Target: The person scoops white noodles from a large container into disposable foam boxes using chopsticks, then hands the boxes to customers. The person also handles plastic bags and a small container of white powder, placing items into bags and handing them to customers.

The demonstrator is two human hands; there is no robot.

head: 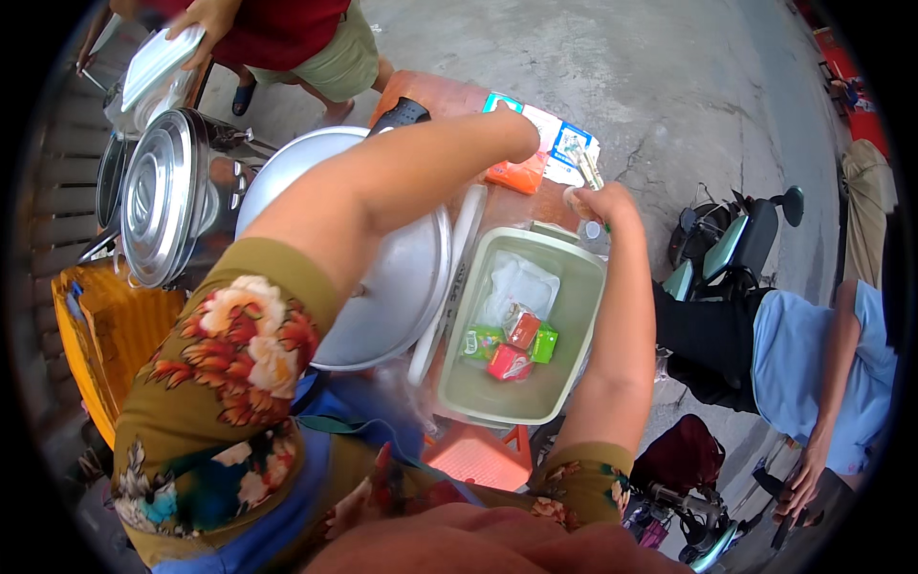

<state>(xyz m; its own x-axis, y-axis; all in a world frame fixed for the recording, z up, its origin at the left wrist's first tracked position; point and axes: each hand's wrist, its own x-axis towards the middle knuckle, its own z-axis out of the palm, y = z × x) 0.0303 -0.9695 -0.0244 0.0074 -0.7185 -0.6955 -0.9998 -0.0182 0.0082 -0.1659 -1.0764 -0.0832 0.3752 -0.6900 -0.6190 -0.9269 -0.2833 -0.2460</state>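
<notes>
My left hand [522, 135] reaches across the lid to the orange packet [518, 174] at the table's far end. Its fingers are hidden from view, so any grip is unclear. My right hand [617, 202] is just right of there, closed on a thin, folded, patterned piece [589, 172] that looks like paper. A blue-and-white card with a printed code [570, 147] lies behind that piece. Closer to me stands a pale green plastic bin [448, 359]. Inside it are a clear plastic bag [520, 290], a red packet [510, 362] and a green packet [545, 343].
A large metal lid [401, 301] covers much of the left side. Beyond it is a lidded steel pot [161, 201]. A person in a red top [265, 36] holds white containers [159, 64]. Another person in light blue [810, 359] is at right, near scooters [739, 237]. A plastic stool [479, 455] sits below.
</notes>
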